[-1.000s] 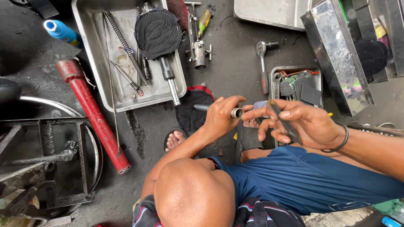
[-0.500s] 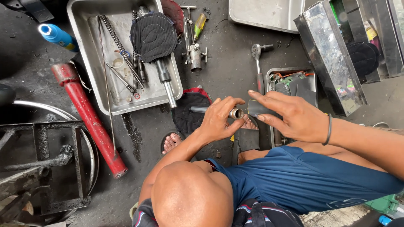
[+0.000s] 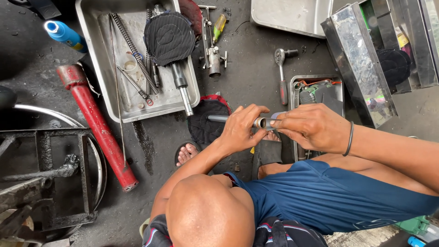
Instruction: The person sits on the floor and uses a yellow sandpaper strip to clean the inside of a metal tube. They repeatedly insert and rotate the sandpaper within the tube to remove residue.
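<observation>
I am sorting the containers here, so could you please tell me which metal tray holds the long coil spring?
The large steel tray at upper left holds the long coil spring; the small tray holds cluttered tools, and the top-centre tray shows none.

dark oily floor (image 3: pixel 247 87); at 11 o'clock a steel tray (image 3: pixel 98 50), at 9 a red tube (image 3: pixel 98 130), at 1 a ratchet wrench (image 3: pixel 282 75).

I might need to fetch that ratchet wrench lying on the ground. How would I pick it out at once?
Start at the big steel tray with springs at upper left, then look right across the dark floor past the small T-handled tool. The ratchet wrench lies alone there, just left of the smaller tray of clutter. Unlike its neighbours, it has a round silver head and a dark red grip.
</observation>
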